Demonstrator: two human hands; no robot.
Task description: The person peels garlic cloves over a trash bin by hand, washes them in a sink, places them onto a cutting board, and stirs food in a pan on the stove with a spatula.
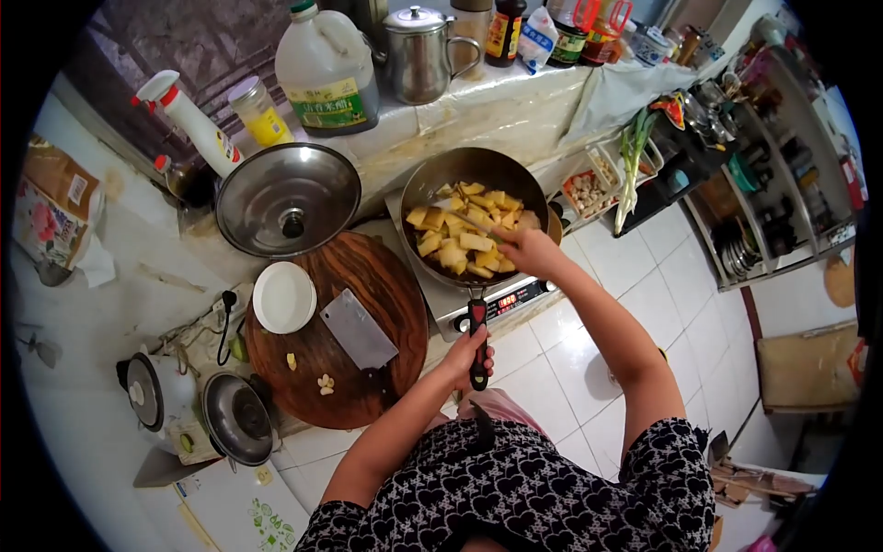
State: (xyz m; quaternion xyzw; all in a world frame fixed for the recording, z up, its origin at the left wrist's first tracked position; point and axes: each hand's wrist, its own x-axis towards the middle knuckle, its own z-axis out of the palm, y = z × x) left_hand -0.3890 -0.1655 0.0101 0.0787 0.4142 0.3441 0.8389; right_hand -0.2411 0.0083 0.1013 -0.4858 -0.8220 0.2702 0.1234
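Note:
A deep dark wok (425, 175) with yellow, potato-like chunks (475, 242) in it sits on an induction cooker (513, 300). My left hand (467, 357) is closed round the wok's black and red handle (477, 317). Over the wok's right side, my right hand (533, 252) grips a spatula (472, 219) whose far end is among the chunks. To the left lies a round wooden chopping board (400, 276) bearing a cleaver (361, 331), a white bowl (284, 297), garlic cloves (326, 384) and a small yellow piece (292, 362).
A large steel lid (267, 198) leans behind the board. Along the back ledge stand a vinegar jug (326, 69), a steel pitcher (418, 55) and sauce bottles. Baskets (589, 189) and green onions (633, 166) are right of the wok. At lower left is a smaller lidded pot (237, 419).

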